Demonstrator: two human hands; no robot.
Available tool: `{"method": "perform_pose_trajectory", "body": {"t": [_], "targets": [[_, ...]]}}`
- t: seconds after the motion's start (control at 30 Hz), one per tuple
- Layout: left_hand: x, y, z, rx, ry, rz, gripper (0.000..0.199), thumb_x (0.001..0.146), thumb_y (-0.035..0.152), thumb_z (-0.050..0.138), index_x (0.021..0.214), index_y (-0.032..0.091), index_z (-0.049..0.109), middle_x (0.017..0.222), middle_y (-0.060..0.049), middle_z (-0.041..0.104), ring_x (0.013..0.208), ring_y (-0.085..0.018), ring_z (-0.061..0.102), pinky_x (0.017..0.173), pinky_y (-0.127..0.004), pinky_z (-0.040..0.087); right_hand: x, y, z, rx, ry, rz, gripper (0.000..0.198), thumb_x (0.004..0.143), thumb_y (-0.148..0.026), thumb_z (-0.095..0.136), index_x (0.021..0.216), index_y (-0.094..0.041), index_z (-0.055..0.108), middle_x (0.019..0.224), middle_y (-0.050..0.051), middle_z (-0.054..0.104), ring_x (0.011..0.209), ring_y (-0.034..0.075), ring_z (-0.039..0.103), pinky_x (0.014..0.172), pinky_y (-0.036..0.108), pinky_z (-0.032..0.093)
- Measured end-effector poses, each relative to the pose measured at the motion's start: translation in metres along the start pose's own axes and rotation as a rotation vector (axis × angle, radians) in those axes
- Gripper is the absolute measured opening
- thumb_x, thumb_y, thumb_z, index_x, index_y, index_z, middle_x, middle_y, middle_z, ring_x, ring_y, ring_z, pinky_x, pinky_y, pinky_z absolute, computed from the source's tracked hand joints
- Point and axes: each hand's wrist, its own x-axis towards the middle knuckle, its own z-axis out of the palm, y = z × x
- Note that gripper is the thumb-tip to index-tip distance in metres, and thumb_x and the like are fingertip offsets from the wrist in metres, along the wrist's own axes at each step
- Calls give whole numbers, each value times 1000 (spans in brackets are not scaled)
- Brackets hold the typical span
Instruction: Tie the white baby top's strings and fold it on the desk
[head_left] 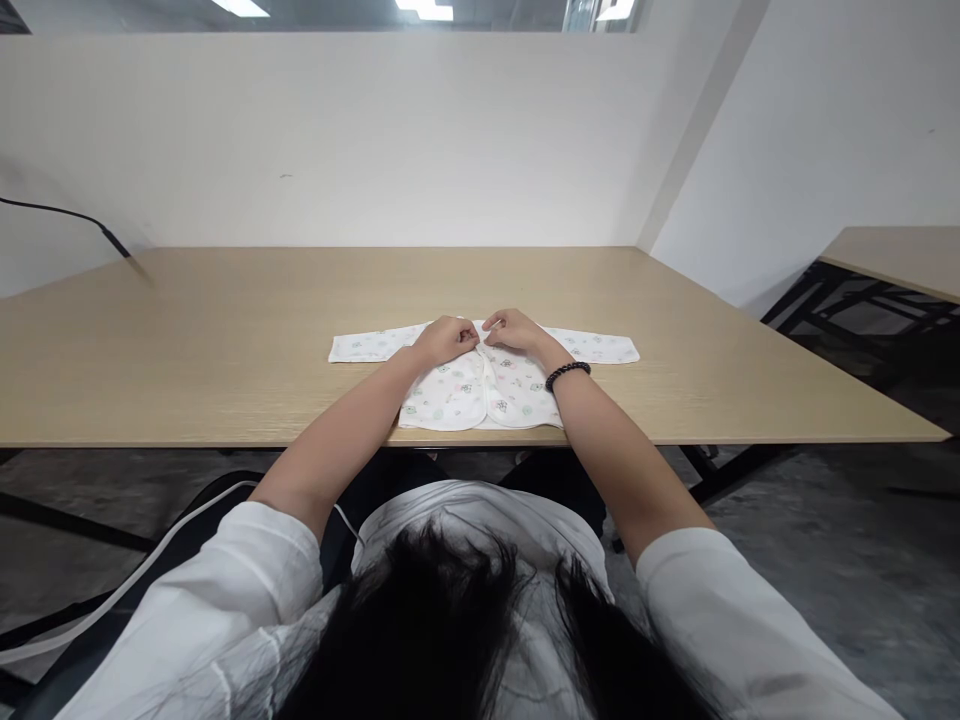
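A small white baby shirt (450,396) with a scattered print lies flat, its long sleeves spread to both sides and its front split down the middle. My left hand (448,340) rests on the upper front, fingers curled and pinched at the edge of the opening near the neckline. Just across the opening is my right hand (516,331), its thumb and index finger bent but apart over the other front panel. Both hands cover part of the collar area, so any fastener there is hidden. A black beaded bracelet (568,374) circles my right wrist.
The shirt lies near the front edge of a light wooden table (225,330). A white wall (390,140) rises behind it. At the left, a black cable (67,210) reaches the tabletop. Another table (900,258) stands to the right.
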Motion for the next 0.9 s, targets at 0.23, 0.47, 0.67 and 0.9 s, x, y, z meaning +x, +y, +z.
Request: {"method": "perform_pose_trajectory", "body": {"t": [0.23, 0.47, 0.67, 0.9], "targets": [[-1, -2, 0, -24, 4, 26, 18, 86, 27, 59, 89, 18, 74, 75, -3, 68, 66, -16, 58, 62, -26, 41, 5, 7, 3, -12, 70, 26, 34, 69, -16, 78, 100, -14, 64, 74, -1, 62, 63, 12, 52, 60, 24, 39], [-2, -1, 0, -42, 4, 30, 24, 86, 28, 56, 98, 19, 75, 66, 0, 62, 61, -15, 54, 59, -26, 39, 7, 8, 6, -19, 107, 18, 29, 74, -18, 74, 100, -16, 62, 78, 0, 60, 70, 14, 54, 65, 24, 39], [-4, 6, -3, -43, -24, -2, 28, 79, 19, 53, 95, 18, 76, 66, 0, 63, 62, -16, 55, 61, -27, 40, -8, -5, -1, 14, 1, 3, 37, 73, -8, 67, 108, -16, 57, 67, -4, 56, 59, 12, 50, 56, 24, 37], [-10, 28, -23, -25, -111, -42, 21, 73, 18, 54, 79, 18, 74, 61, -2, 63, 56, -17, 52, 56, -29, 36, -40, -26, -7, -161, -166, -80, 18, 71, -21, 73, 74, -20, 55, 60, -2, 56, 56, 14, 50, 53, 26, 33]]}}
